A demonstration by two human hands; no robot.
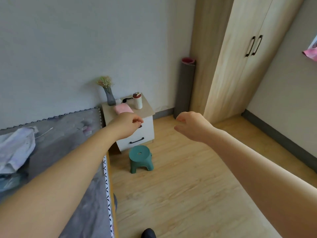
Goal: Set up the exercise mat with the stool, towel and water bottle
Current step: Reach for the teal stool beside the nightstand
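A grey exercise mat point(185, 88) with a pink inner side stands rolled upright in the corner between wall and wardrobe. A small green stool point(141, 158) sits on the wood floor in front of the nightstand. On the nightstand top lie a folded pink towel point(122, 108) and a white water bottle point(138, 101) with a dark red lid. My left hand point(127, 125) is stretched forward in front of the nightstand, fingers loosely curled, holding nothing. My right hand point(193, 126) reaches forward, fingers apart and empty, short of the mat.
A white nightstand point(145, 129) with two drawers stands beside the bed point(68, 152), which holds crumpled clothes at left. A grey vase point(109, 97) with dried flowers is on the nightstand. A tall wooden wardrobe point(240, 66) fills the right back. Wood floor stretches ahead.
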